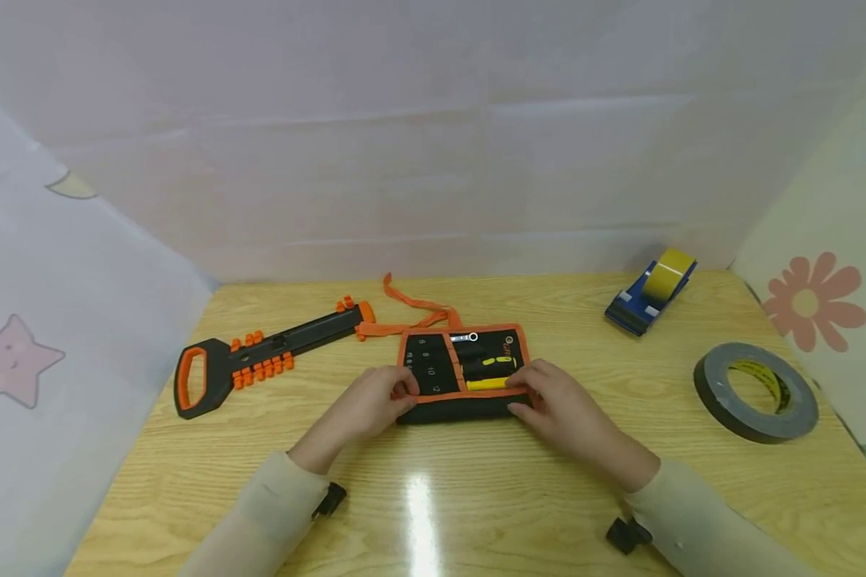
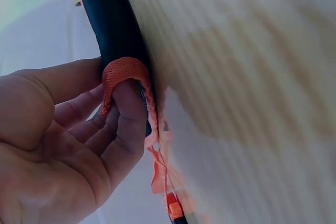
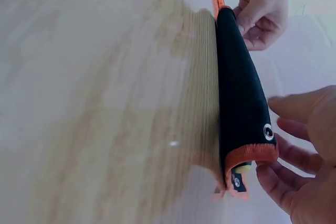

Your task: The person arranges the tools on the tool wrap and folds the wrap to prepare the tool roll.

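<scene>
A black tool roll (image 1: 430,365) with orange trim lies spread on the table, its near edge folded up into a thick black band (image 3: 239,72). Numbered pockets run down its left half. On the right half sit a silver wrench (image 1: 464,337), a black-and-yellow handle (image 1: 489,367) and a yellow handle (image 1: 487,385). My left hand (image 1: 378,401) pinches the left end of the fold, a finger tucked inside the orange edge (image 2: 126,69) and the thumb outside. My right hand (image 1: 564,410) holds the right end, thumb against the band and curved fingers at the trim.
Orange ties (image 1: 422,304) trail from the roll's far edge. To the left lies a black-and-orange tool holder (image 1: 274,349) with clips. A blue tape dispenser (image 1: 629,311) with yellow tape stands at the back right, a grey tape roll (image 1: 714,385) nearer on the right.
</scene>
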`<action>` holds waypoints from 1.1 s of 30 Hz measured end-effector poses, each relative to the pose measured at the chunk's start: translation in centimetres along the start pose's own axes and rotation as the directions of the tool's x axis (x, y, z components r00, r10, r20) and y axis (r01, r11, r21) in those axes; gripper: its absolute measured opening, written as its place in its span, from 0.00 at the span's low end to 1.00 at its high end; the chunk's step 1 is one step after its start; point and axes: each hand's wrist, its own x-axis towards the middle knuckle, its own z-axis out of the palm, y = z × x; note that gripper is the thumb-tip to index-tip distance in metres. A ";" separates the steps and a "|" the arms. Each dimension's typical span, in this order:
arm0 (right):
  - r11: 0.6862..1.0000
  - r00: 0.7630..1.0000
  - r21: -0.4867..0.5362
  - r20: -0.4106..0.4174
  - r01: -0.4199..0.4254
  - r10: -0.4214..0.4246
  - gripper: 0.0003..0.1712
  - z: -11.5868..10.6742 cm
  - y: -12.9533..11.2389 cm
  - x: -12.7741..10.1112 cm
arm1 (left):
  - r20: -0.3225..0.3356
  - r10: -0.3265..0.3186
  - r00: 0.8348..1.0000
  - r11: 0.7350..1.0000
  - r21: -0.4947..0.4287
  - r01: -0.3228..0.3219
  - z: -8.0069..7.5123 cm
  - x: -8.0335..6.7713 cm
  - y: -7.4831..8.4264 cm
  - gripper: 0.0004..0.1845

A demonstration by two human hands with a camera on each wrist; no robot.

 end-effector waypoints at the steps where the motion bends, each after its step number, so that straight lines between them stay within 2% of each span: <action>1: 0.999 1.000 -0.041 0.003 0.029 -0.029 0.15 0.0 -0.1 -0.1 | 0.001 0.002 1.000 1.000 0.000 -0.002 0.0 0.1 0.0 0.02; 4: 0.983 0.995 -0.158 0.030 0.097 -0.093 0.19 0.1 -0.4 -0.4 | 0.002 0.003 1.000 1.000 0.001 -0.003 -0.2 0.3 0.1 0.01; 7: 0.963 0.992 -0.241 0.038 0.122 -0.117 0.22 0.3 -0.5 -0.4 | -0.001 -0.001 1.000 1.000 0.008 0.001 -0.3 0.5 0.1 0.03; 12: 0.940 0.988 -0.310 -0.006 0.145 -0.154 0.18 0.7 -0.6 0.0 | -0.032 -0.002 1.000 1.000 0.028 0.003 -0.2 0.6 0.0 0.03; 17: 0.936 0.983 -0.306 -0.003 0.175 -0.185 0.14 0.6 -0.5 0.4 | -0.062 0.030 0.998 0.997 0.074 -0.026 -0.2 0.1 -0.1 0.07; 22: 0.939 0.980 -0.283 0.008 0.195 -0.200 0.13 0.1 -0.2 0.8 | 0.012 0.139 0.990 0.975 0.171 -0.139 -0.8 -0.2 0.1 0.16; 24: 0.944 0.981 -0.266 0.015 0.193 -0.196 0.13 -0.1 0.0 0.9 | 0.042 0.162 0.986 0.965 0.204 -0.167 -0.7 -0.2 0.2 0.19; 28: 0.955 0.984 -0.235 0.044 0.179 -0.173 0.13 -0.3 0.3 1.3 | 0.065 0.170 0.983 0.954 0.241 -0.180 -0.5 -0.2 0.4 0.21; 33: 0.970 0.989 -0.195 0.070 0.143 -0.132 0.15 -0.3 0.7 1.6 | 0.056 0.186 0.981 0.949 0.249 -0.194 -0.4 -0.1 0.5 0.18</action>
